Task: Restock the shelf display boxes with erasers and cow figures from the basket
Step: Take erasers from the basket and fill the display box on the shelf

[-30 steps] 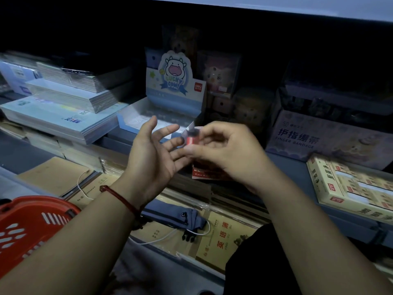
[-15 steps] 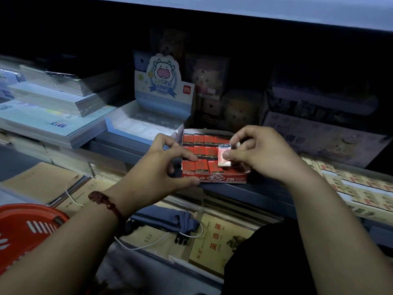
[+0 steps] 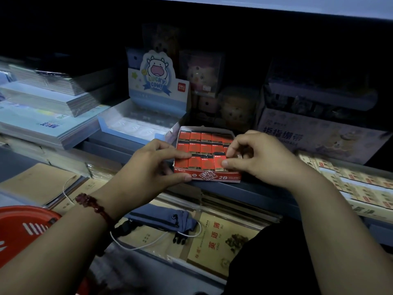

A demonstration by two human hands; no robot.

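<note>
A red eraser display box (image 3: 214, 177) marked 2B sits on the shelf edge, filled with rows of red erasers (image 3: 201, 148). My left hand (image 3: 148, 167) grips the box's left front corner, index finger over the top and thumb on the front wall. My right hand (image 3: 255, 158) pinches one red eraser (image 3: 219, 161) in the front row between thumb and forefinger. Behind stands the pale blue Lucky Cow display box (image 3: 136, 124) with a cow header card. The red basket (image 3: 23, 228) shows at lower left.
Stacks of notebooks (image 3: 49, 116) fill the shelf's left. A finger bandage box (image 3: 314, 135) and cream boxes (image 3: 361, 188) sit at the right. Below lie exercise books (image 3: 214, 241), a blue pouch (image 3: 161, 218) and a white cable (image 3: 148, 243). An upper shelf overhangs.
Both hands came down from mid-air to the red box. The eraser my right hand held upright now lies flat in the front row. My left hand took hold of the box corner.
</note>
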